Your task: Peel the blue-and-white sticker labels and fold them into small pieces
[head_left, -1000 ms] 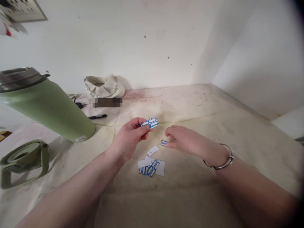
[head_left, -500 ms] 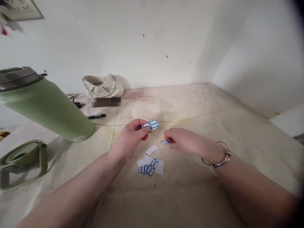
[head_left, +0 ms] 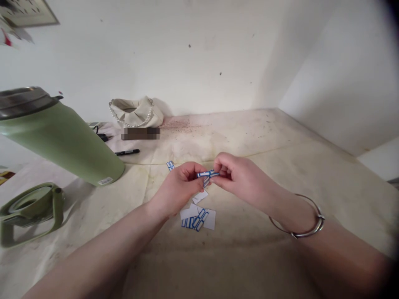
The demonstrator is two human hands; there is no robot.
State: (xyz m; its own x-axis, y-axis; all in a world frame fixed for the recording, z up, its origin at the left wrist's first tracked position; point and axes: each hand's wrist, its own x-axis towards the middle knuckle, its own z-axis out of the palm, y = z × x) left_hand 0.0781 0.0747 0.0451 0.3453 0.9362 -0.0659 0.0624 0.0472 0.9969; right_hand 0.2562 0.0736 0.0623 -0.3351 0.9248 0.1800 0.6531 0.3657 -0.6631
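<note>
My left hand (head_left: 182, 182) pinches a small stack of blue-bordered label stickers (head_left: 204, 175) between thumb and fingers, tilted nearly edge-on. At the stack's right end, my right hand (head_left: 232, 170) has its thumb and fingertips closed on it. Just under the fingertips another blue-bordered label (head_left: 206, 182) shows in part; whether it is held or lies on the table I cannot tell. Below the hands lies a loose pile of white paper pieces (head_left: 211, 219) and labels (head_left: 201, 220), with a single white slip (head_left: 200, 196) above it. One more label (head_left: 170, 165) rests beyond my left hand.
A large green tumbler (head_left: 68, 141) stands at the left, with a green handled lid (head_left: 33, 207) in front. Behind are a black pen (head_left: 127, 152), a dark blurred-out object (head_left: 140, 133) and a cream bag with a pearl strap (head_left: 137, 112). A cloth (head_left: 264, 178) covers the table.
My right hand has moved up and left to meet the stack in my left hand, which has lowered slightly and tipped the stack. The label beyond my left hand has come into view.
</note>
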